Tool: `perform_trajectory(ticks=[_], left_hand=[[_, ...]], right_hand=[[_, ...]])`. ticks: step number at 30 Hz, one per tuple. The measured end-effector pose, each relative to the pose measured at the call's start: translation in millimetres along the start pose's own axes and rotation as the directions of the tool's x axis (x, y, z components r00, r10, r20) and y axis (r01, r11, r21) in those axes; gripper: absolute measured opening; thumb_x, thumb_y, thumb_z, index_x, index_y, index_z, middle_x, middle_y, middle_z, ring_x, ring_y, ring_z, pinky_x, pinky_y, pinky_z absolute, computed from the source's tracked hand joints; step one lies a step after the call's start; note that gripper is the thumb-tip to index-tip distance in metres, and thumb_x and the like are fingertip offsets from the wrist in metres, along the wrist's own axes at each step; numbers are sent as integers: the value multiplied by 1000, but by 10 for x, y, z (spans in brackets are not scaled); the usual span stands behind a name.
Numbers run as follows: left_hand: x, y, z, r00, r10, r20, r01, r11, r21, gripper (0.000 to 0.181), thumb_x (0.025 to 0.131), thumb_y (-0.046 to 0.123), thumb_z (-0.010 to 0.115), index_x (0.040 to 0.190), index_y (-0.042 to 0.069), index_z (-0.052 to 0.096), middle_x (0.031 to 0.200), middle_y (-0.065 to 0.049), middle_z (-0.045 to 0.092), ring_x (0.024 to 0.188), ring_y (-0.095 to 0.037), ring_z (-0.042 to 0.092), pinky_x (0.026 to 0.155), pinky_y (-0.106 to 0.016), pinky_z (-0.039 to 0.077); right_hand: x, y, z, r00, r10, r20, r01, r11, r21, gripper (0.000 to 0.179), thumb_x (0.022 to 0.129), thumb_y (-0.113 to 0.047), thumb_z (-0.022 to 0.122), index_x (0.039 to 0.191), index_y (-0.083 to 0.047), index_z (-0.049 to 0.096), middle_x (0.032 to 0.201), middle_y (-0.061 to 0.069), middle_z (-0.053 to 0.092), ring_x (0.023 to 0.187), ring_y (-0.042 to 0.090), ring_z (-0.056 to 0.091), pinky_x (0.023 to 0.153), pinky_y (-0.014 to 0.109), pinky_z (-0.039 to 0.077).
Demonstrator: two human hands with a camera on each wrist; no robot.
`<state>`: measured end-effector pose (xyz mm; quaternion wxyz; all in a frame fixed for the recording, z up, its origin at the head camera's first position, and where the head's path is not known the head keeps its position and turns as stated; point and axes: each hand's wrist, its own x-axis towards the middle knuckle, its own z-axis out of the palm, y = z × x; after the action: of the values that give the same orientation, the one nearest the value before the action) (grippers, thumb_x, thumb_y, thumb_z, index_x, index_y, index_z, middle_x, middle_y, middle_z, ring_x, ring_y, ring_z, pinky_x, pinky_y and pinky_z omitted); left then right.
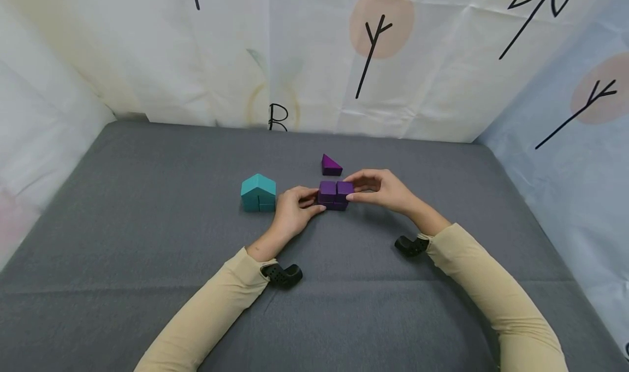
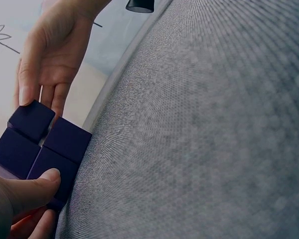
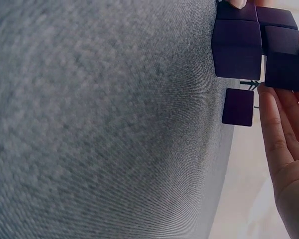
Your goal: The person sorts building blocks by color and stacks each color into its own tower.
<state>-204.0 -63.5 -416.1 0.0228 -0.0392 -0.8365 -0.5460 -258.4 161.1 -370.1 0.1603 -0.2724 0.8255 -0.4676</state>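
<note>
Several purple cubes (image 1: 327, 190) stand in two layers, two cubes side by side in each, on the grey cloth. My left hand (image 1: 293, 211) grips the left end of the stack, its thumb on the lower left cube (image 2: 57, 169). At the other end, my right hand (image 1: 385, 190) pinches the upper right cube (image 3: 286, 55) between thumb and fingers. A narrow gap shows between that cube and its neighbours in the wrist views. Behind the stack lies a purple triangular block (image 1: 331, 167).
Left of my left hand stands a teal house shape (image 1: 258, 192) of blocks with a peaked top. Grey cloth (image 1: 314, 317) covers the table. Printed white curtains (image 1: 314, 55) hang behind it and at both sides.
</note>
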Motion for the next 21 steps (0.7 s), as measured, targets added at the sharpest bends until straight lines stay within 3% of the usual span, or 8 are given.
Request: perform_trajectory(ticks=[21], left_hand=[[1, 7, -1, 1000, -12, 7, 12, 1000, -14, 39, 81, 2, 76, 118, -3, 66, 116, -18, 65, 108, -27, 65, 88, -26, 54]], right_hand=[[27, 45, 15, 1000, -6, 23, 6, 1000, 21, 37, 85, -9, 73, 121, -3, 64, 113, 15, 66, 99, 22, 66, 88, 36, 54]])
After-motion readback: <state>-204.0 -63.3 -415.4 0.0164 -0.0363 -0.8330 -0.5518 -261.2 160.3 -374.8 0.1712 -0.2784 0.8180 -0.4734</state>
